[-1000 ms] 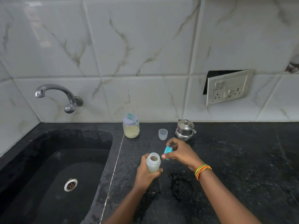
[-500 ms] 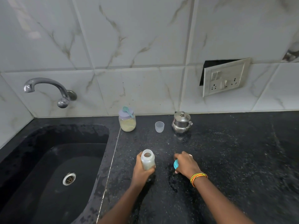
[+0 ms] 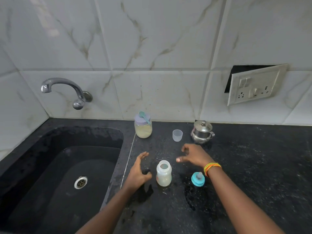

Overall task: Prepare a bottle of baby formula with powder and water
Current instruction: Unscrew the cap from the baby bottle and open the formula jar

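A small clear baby bottle [image 3: 163,173] stands uncapped on the black counter [image 3: 244,166]. Its blue teat cap [image 3: 198,179] lies to its right, beside my wrist. My left hand [image 3: 138,171] hovers just left of the bottle, fingers relaxed and apart from it. Above and right of the bottle, my right hand [image 3: 192,155] is in the air with loosely curled fingers, holding nothing. At the back stands a powder jar [image 3: 143,128] with a lilac lid and a teal scoop [image 3: 143,116] on top.
A small clear cup [image 3: 177,135] and a lidded steel pot [image 3: 202,132] stand near the wall. A black sink [image 3: 55,166] with a drain lies to the left under a chrome tap [image 3: 67,89]. A loose socket plate [image 3: 255,84] hangs on the tiled wall.
My right hand set the blue cap down on the counter and lifted away. My left hand let go of the bottle, which now stands alone.
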A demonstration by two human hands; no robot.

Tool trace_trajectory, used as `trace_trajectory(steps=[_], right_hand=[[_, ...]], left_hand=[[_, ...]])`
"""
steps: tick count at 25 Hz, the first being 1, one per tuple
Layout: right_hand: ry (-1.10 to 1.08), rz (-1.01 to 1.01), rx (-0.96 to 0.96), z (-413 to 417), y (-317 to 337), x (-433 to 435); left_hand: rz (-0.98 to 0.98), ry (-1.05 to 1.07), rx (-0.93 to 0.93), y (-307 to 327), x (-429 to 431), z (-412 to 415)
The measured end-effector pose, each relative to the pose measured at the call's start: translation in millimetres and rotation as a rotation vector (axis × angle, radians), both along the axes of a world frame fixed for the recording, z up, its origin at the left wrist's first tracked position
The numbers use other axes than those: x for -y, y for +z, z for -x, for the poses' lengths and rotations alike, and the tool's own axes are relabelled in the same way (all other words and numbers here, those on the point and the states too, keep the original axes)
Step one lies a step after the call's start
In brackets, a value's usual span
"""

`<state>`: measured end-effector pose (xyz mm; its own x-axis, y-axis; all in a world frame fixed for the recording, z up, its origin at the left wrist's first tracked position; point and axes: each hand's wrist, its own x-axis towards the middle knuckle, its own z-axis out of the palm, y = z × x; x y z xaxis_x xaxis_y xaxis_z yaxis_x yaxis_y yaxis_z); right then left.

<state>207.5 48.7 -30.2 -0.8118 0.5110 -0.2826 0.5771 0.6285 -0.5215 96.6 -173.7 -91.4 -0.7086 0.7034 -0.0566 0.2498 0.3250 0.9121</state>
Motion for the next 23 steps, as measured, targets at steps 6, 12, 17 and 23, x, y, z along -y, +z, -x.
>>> trace_trajectory(steps=[6, 12, 17, 23], right_hand=[[-0.036, 0.036, -0.249, 104, 31, 16], [-0.102, 0.057, -0.283, 180, 29, 13], [-0.144, 0.119, -0.230, 209, 16, 11], [-0.254, 0.307, -0.350, 212, 20, 5]], left_hand=[[-0.054, 0.259, 0.019, 14, -28, 61], [-0.022, 0.312, 0.066, 17, -66, 127], [-0.085, 0.278, 0.130, 1, -91, 162], [-0.161, 0.259, 0.118, -12, -107, 167]])
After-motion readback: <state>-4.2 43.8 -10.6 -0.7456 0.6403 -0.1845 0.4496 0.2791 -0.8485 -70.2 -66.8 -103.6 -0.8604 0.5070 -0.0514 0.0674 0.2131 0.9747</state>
